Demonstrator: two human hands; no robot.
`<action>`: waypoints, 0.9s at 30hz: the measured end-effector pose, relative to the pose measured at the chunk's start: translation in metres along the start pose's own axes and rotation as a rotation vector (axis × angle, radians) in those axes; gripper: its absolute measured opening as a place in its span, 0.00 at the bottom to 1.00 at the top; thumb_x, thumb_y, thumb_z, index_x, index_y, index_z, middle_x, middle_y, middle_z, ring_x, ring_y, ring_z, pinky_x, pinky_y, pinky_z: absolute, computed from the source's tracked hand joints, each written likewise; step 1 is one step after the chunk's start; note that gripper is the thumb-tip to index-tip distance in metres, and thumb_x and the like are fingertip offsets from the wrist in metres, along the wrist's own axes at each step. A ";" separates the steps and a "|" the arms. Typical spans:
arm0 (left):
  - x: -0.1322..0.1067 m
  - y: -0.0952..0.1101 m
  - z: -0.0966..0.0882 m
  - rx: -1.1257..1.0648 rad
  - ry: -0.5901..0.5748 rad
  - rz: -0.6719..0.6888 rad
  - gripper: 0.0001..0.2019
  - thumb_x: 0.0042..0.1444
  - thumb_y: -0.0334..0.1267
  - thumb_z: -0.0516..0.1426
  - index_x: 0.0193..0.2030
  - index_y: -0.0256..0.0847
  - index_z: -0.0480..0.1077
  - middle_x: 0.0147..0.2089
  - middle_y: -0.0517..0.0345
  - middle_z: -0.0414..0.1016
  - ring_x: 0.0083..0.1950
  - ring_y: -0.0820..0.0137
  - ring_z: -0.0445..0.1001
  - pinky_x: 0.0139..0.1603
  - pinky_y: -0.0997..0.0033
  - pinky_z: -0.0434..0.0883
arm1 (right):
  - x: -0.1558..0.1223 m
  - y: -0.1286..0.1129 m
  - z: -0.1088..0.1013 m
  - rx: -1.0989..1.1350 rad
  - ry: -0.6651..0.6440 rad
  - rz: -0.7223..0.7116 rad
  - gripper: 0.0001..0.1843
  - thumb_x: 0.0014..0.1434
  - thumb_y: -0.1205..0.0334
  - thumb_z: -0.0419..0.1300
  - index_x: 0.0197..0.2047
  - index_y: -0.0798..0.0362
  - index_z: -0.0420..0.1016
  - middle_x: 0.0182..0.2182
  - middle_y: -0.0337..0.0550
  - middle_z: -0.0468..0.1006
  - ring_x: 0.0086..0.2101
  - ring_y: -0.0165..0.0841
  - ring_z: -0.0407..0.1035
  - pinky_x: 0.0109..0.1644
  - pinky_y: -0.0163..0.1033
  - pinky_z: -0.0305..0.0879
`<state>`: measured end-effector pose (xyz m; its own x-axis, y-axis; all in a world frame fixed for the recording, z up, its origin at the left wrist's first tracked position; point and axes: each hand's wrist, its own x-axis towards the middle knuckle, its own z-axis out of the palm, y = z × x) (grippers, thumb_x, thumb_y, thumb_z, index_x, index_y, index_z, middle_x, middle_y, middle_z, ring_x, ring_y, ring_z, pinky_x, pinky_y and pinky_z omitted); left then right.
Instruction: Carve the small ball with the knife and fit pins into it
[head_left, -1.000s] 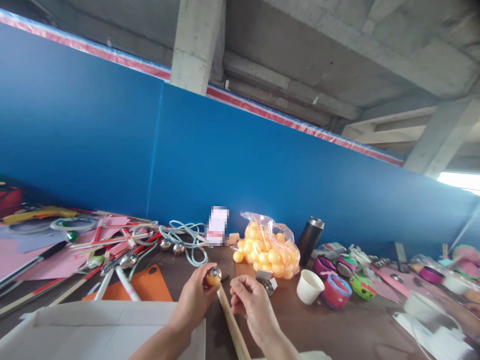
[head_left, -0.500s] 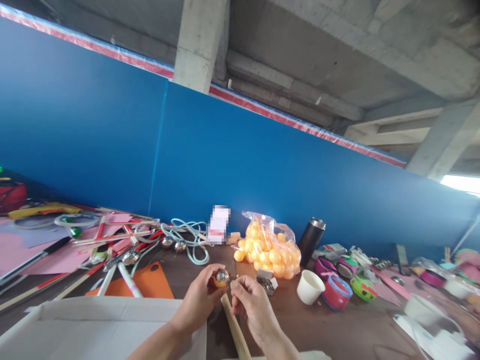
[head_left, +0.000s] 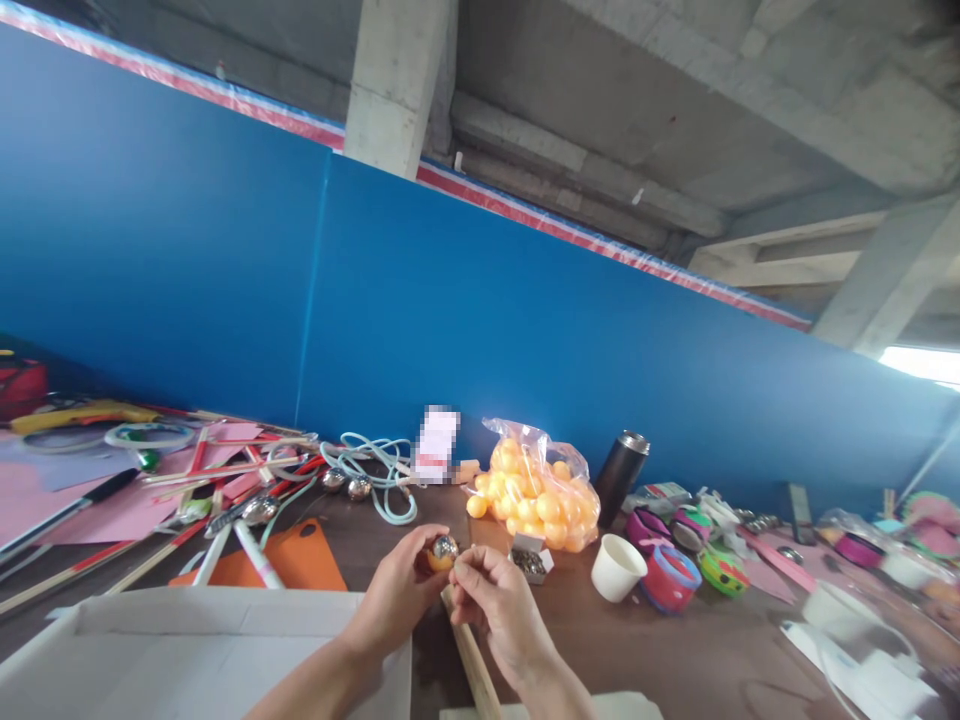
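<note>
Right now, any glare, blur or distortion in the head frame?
Head view: daylight opening at far right blown out; head view: broad soft sheen on the blue wall; head view: bright glints on the ball in the left hand; head view: pale panel pixelated, pink item near the right edge soft.

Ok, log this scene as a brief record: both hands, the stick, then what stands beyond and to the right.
Left hand: holds an orange ball with a shiny silvery part
Right hand: thumb and forefinger close together beside the ball; anything pinched is too small to tell
Wooden stick: below the hands in view
Beyond: clear bag of orange balls; black bottle, upright
Right: white cup
</note>
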<state>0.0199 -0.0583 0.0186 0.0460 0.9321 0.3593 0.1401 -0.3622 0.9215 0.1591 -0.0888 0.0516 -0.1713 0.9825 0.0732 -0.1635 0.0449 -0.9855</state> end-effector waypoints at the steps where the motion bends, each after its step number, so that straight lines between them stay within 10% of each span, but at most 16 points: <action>1: 0.000 0.000 0.000 0.002 0.003 0.001 0.20 0.43 0.37 0.58 0.46 0.41 0.67 0.41 0.54 0.75 0.40 0.67 0.73 0.41 0.69 0.69 | 0.000 0.000 0.000 0.012 -0.001 0.001 0.11 0.52 0.57 0.62 0.32 0.57 0.69 0.25 0.39 0.71 0.24 0.25 0.63 0.23 0.29 0.64; 27: -0.002 0.007 -0.005 0.235 -0.047 0.122 0.17 0.47 0.36 0.57 0.46 0.46 0.68 0.46 0.56 0.72 0.47 0.66 0.70 0.48 0.67 0.67 | 0.005 0.009 -0.006 0.111 0.079 0.098 0.14 0.48 0.54 0.64 0.28 0.56 0.69 0.18 0.32 0.66 0.17 0.20 0.56 0.18 0.25 0.53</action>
<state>0.0163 -0.0629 0.0254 0.1217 0.8831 0.4531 0.3561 -0.4650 0.8105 0.1626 -0.0820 0.0427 -0.1151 0.9926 -0.0390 -0.2574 -0.0677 -0.9639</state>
